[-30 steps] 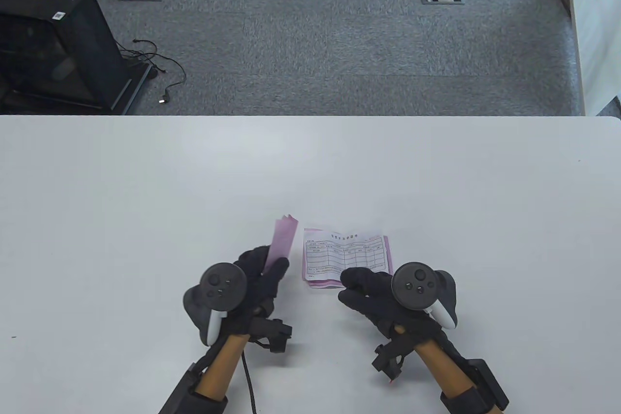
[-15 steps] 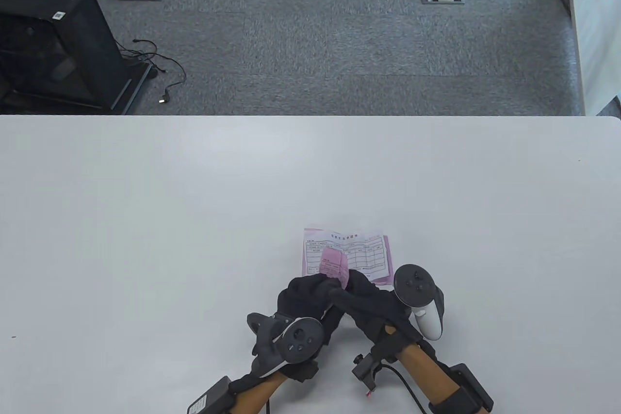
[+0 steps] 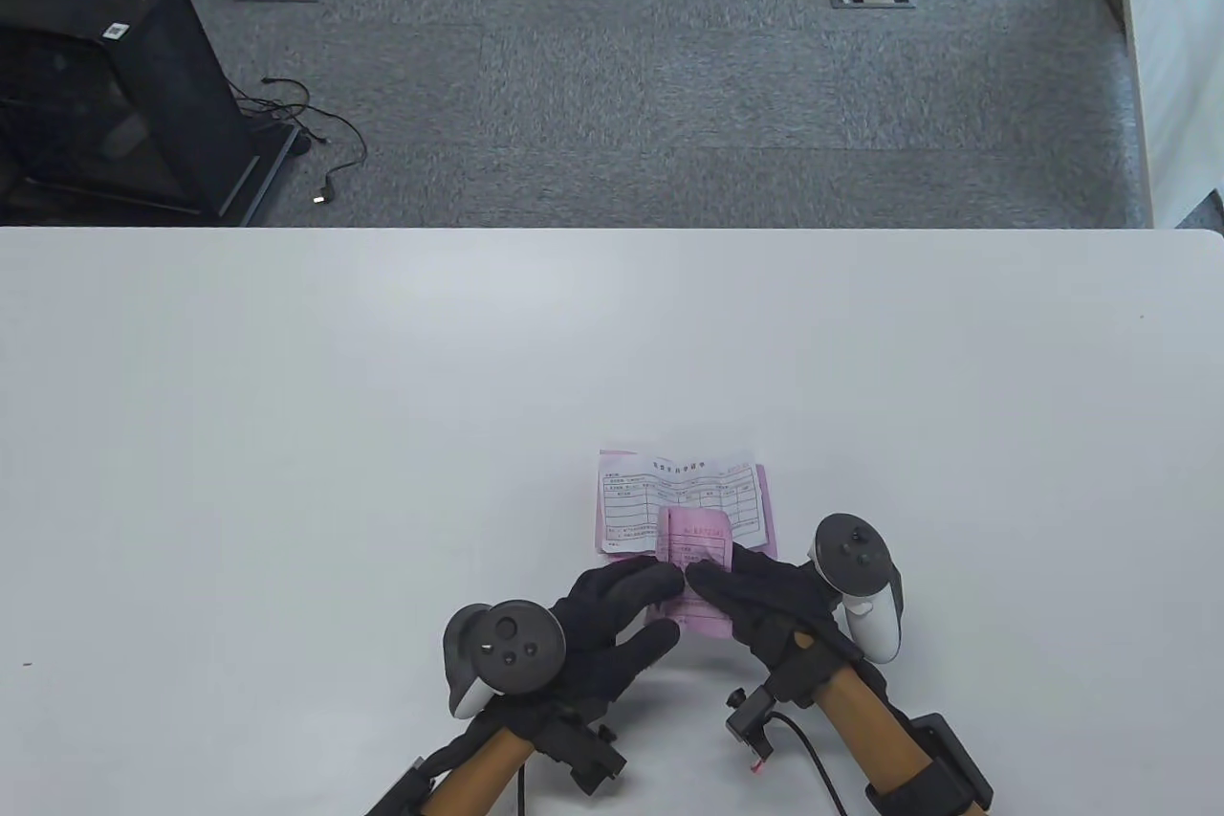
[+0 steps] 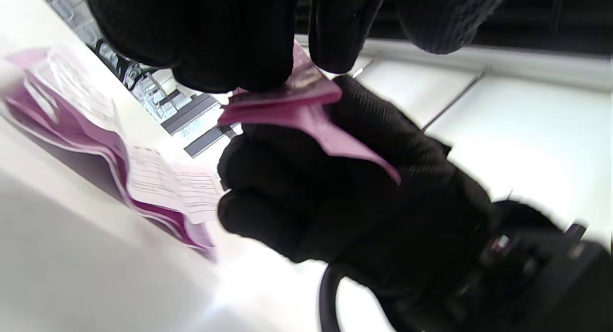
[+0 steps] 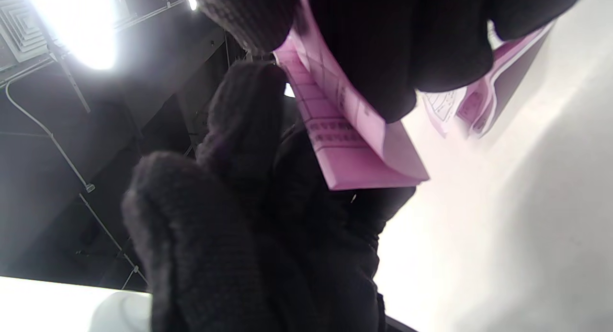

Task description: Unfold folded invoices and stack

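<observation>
Table view: folded pink invoice (image 3: 695,567) pinched by both hands (image 3: 622,615) (image 3: 765,606) above stack (image 3: 684,496); edges best pulled apart gently, tearing avoided.

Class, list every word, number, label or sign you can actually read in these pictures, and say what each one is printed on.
No text can be read.
White invoice on the stack: printed table and heading, too small to read.
Folded pink invoice pinched by the left hand and the right hand: printed lines, too blurred.
Black cabinet on the floor: small white square label, unreadable.
Trackers: plain buttons only.
</observation>
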The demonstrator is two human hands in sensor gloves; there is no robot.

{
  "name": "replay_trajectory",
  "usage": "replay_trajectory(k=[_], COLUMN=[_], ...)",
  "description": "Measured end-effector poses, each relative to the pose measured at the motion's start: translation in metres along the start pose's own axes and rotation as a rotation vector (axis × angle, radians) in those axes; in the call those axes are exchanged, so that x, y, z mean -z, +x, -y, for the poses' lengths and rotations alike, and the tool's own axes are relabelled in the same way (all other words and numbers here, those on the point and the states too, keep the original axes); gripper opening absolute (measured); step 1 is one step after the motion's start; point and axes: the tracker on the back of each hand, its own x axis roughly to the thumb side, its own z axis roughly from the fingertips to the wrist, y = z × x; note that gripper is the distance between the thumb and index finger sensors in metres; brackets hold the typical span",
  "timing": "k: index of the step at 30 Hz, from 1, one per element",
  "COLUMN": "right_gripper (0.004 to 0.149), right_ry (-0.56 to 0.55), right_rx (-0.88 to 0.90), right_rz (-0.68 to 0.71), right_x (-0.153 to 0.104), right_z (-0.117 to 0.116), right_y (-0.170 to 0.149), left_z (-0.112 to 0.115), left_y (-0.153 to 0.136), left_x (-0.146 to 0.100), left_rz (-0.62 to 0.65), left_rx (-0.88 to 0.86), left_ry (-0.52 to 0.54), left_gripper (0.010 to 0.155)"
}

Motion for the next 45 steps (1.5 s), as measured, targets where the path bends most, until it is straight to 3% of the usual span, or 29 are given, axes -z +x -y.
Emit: replay_trajectory(k=[4,7,9,12,14,18,20,24,29,36,40,45], right_gripper=[0.045,0.044,0.044,0.044,0.044,0.044,0.044,0.042,0.039,0.038,0.037,0.038], right_ry=[0.045,0.086,0.102,0.102,0.109,0.105,0.103,0.081,-0.019,-0.191,-0.17,-0.126], right_rx=[0.003,0.022,0.022,0.014,0.016,0.011,0.009,-0.022,-0.232,-0.409,-0.52,-0.859], right_rz=[0.028,0.057,0.073,0.082,0.087,0.088,0.09,0.091,0.078,-0.021,-0.087,-0.236], right_x=[0.0,-0.001,-0.002,-0.002,-0.002,-0.003,-0.003,-0.003,-0.008,-0.015,-0.012,-0.01], right_z=[0.0,-0.001,-0.002,-0.003,-0.003,-0.004,-0.004,-0.002,0.008,0.037,0.04,0.028], right_y=[0.0,0.002,0.004,0.005,0.004,0.005,0.004,0.005,0.01,0.008,-0.002,-0.007], left_z=[-0.003,-0.005,-0.007,-0.009,-0.006,0.001,0.003,0.0,-0.01,-0.033,-0.03,-0.014], left_y=[-0.01,-0.018,-0.021,-0.023,-0.026,-0.026,-0.025,-0.025,-0.02,-0.022,-0.023,-0.024], left_x=[-0.002,-0.006,-0.008,-0.007,-0.007,-0.005,-0.004,-0.004,-0.006,-0.012,-0.01,-0.004], left_rz=[-0.06,-0.123,-0.2,-0.286,-0.3,-0.318,-0.312,-0.314,-0.304,-0.396,-0.437,-0.538], left_rx=[-0.191,-0.321,-0.341,-0.238,-0.273,-0.443,-0.456,-0.426,-0.244,-0.042,0.133,0.37], left_ry=[0.06,0.186,0.214,0.129,0.064,0.035,0.035,0.087,0.13,0.193,0.128,-0.045], left_gripper=[0.065,0.063,0.07,0.092,0.096,0.089,0.087,0.066,0.055,0.055,0.058,0.067])
